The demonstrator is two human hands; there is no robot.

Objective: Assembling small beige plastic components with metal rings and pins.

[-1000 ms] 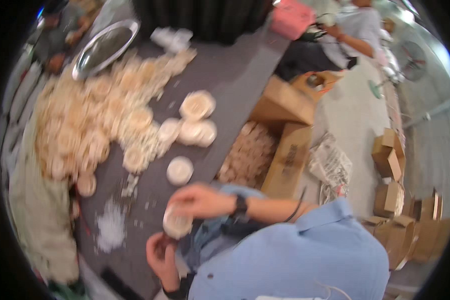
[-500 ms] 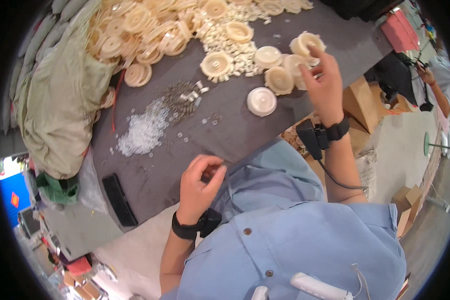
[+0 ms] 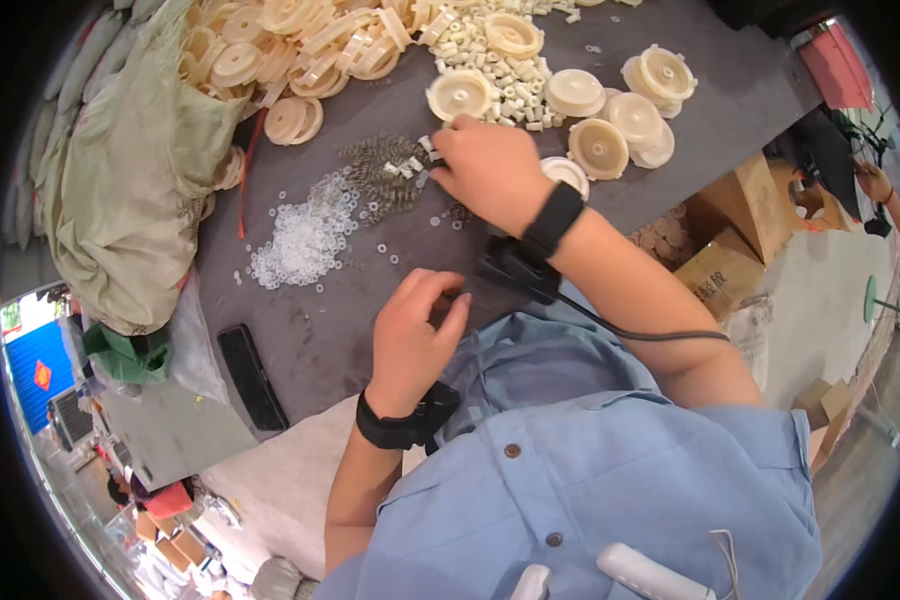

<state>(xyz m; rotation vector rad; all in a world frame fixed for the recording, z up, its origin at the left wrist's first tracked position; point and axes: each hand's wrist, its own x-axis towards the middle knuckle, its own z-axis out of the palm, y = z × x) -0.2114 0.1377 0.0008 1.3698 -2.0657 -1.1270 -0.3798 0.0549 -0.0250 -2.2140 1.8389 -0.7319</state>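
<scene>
My right hand (image 3: 500, 175) reaches over the table, palm down, with its thumb and fingers apart. Its fingertips are beside a few small white plastic pieces (image 3: 406, 167) lying on a heap of small metal springs (image 3: 370, 185). Closer to me, my left hand (image 3: 410, 335) hovers near the table edge, its thumb and index finger curled together; whatever is between them is too small to make out. Left of the springs lies a pile of clear washers (image 3: 305, 240). A pale round cap (image 3: 567, 175) is partly covered by my right wrist.
Cream plastic discs (image 3: 320, 45) pile up at the far left, beside many small white pieces (image 3: 515, 90). More round caps (image 3: 635, 120) cluster at the right. A black phone (image 3: 251, 375) lies near the left table edge. A cardboard box (image 3: 730, 275) stands below the right edge.
My right hand has moved left from the round caps to the springs and white pieces. My left hand keeps nearly the same pose. The whole view has shifted slightly.
</scene>
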